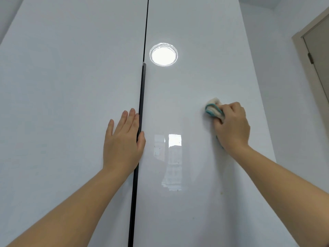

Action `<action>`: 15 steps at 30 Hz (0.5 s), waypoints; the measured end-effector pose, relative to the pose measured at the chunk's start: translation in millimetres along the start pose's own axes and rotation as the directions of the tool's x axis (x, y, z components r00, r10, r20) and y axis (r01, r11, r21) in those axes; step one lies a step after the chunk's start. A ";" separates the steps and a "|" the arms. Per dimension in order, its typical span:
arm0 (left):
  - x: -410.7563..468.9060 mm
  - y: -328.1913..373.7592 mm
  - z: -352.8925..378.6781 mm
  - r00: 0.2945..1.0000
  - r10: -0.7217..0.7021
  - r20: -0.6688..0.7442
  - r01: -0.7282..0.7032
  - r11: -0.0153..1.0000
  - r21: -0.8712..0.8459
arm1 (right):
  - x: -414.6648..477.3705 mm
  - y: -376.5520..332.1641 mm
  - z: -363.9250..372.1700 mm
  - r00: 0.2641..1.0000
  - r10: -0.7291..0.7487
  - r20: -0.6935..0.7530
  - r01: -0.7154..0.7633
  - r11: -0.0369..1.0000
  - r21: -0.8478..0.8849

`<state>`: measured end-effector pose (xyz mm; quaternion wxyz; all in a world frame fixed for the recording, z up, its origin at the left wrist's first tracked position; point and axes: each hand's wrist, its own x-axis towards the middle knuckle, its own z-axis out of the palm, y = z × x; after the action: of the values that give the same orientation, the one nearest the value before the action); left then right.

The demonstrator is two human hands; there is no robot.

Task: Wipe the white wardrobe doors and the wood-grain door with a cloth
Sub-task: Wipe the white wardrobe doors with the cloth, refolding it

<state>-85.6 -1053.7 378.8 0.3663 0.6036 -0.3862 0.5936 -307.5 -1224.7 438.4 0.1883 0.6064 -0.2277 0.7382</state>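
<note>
Cloth (213, 110) bunched under right hand (231, 125), pressed against right wardrobe door (195, 77).

Two white wardrobe doors fill most of the frame: the left wardrobe door (62, 86) across the left half, the right wardrobe door (195, 77) across the centre and right. One black handle strip (140, 113) runs down the seam between them.

Two hands show, the left hand (122, 141) left of centre and the right hand (231, 125) right of centre. There is one cloth (212, 109), white with a teal edge, at the right hand.

One wood-grain door (318, 47) shows at the upper right edge, with one hinge (310, 58).

The gloss carries one round lamp reflection (163, 54) at upper centre and one window reflection (174, 141) below centre.
</note>
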 end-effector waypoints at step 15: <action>-0.3 -0.3 -1.2 1.000 0.015 0.011 -0.016 0.998 0.059 | -4.7 84.3 -30.1 0.936 0.341 -0.081 -0.349 0.928 -0.130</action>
<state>-85.8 -1052.5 378.5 0.3416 0.6142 -0.3752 0.6043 -377.8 -1277.3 419.8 0.1047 0.5204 -0.3774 0.7588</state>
